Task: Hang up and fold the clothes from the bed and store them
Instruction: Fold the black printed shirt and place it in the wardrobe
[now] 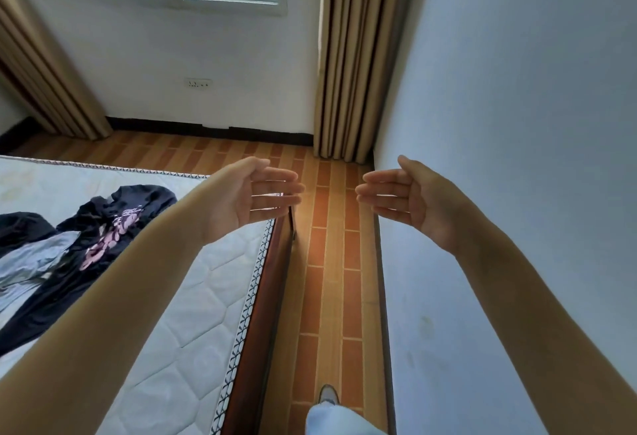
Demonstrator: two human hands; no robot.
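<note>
Head view: the left hand point(256, 195) and right hand point(410, 198) hang in the air with straight fingers, palms facing, holding nothing. The black printed garment with pink lettering point(110, 224) lies crumpled on the white quilted mattress bed point(193, 314), over a grey garment point(31, 262). Both look soft, light and floppy; shoulders or collar seem the best holds.

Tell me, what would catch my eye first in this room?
Two bare hands, the left hand and the right hand, held open and empty, palms facing, above the floor strip beside the bed. At left, dark clothes with pink print lie crumpled on the white mattress.
</note>
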